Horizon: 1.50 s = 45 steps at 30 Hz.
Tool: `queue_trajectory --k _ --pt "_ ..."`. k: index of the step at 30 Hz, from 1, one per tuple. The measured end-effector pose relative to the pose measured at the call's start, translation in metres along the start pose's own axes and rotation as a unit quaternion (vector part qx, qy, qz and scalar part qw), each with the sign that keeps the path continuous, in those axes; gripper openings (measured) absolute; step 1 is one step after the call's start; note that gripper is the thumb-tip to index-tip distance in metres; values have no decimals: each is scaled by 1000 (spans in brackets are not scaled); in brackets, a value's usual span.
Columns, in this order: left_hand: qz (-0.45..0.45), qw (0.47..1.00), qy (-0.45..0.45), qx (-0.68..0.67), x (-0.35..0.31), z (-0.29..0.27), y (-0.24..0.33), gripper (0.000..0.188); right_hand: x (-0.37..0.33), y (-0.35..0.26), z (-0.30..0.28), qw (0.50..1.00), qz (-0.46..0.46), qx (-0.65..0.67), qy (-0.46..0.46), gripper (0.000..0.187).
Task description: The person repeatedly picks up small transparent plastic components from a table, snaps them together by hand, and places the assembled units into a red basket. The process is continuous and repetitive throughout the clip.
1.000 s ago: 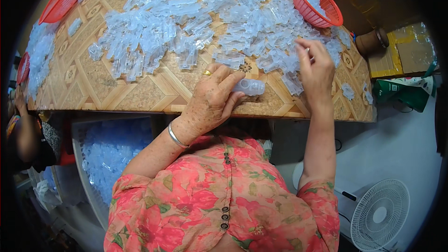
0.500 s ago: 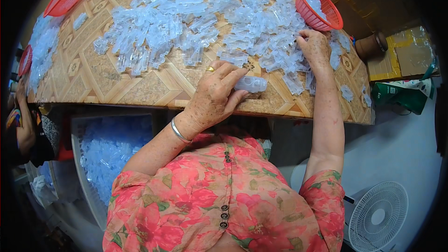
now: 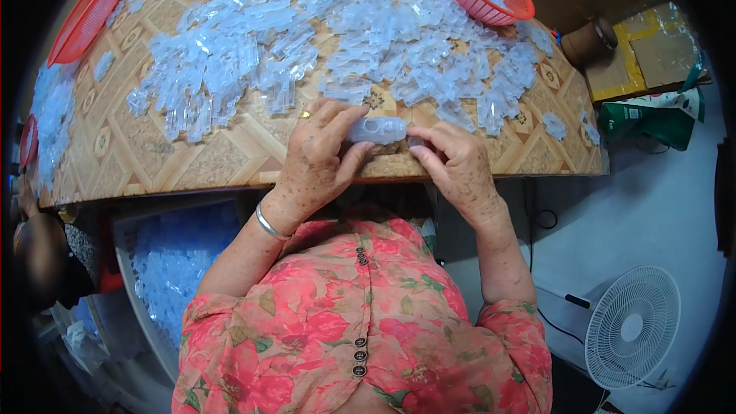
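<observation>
My left hand [image 3: 326, 142], with a ring and a silver bangle, pinches one end of a clear, rounded oblong plastic piece [image 3: 381, 130] over the table's front edge. Close to its other end is my right hand [image 3: 458, 165], thumb and forefinger together on a small translucent piece [image 3: 415, 142], mostly hidden by the fingers. Whether the two pieces touch I cannot tell. Just beyond my hands lie loose clear plastic pieces [image 3: 345, 90], part of a wide, thin heap [image 3: 230, 54] across the patterned table [image 3: 230, 157].
A red basket [image 3: 491, 11] with small translucent pieces stands at the far right, another red basket [image 3: 88, 15] at the far left. Below the table's left side is a bin [image 3: 172, 276] of clear pieces. A white fan [image 3: 632, 328] stands lower right. Another person's arm [image 3: 42, 249] shows at left.
My right hand has come back from the heap near the right basket to the piece in my left hand, now with a small translucent piece in its fingers. The whole view has shifted slightly.
</observation>
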State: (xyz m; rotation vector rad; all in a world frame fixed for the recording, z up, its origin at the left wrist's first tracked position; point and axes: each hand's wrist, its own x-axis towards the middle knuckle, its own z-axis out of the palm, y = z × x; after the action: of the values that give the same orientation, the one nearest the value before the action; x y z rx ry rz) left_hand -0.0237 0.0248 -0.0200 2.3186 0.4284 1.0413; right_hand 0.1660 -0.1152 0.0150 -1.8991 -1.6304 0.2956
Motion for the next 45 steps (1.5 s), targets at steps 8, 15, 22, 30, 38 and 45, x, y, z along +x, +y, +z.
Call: queue_trajectory --k 8,15,22,30,38,45 --pt "-7 1000 17 -9 -1 -3 0 44 -2 -3 2 999 0 0 35 23" --pt "-15 999 6 -28 -4 -1 -4 42 12 -30 16 986 19 147 77 32" --pt "7 999 25 -27 -6 4 -9 42 28 -24 32 990 -81 78 81 29" --pt "13 999 27 -24 -6 2 -9 42 36 -28 30 991 -43 125 35 28" --pt "-39 999 19 -20 -5 -14 7 50 27 -41 7 999 -17 -26 40 45" --pt "-217 956 -123 -156 2 -17 3 38 35 -29 -1 971 155 116 -139 49"
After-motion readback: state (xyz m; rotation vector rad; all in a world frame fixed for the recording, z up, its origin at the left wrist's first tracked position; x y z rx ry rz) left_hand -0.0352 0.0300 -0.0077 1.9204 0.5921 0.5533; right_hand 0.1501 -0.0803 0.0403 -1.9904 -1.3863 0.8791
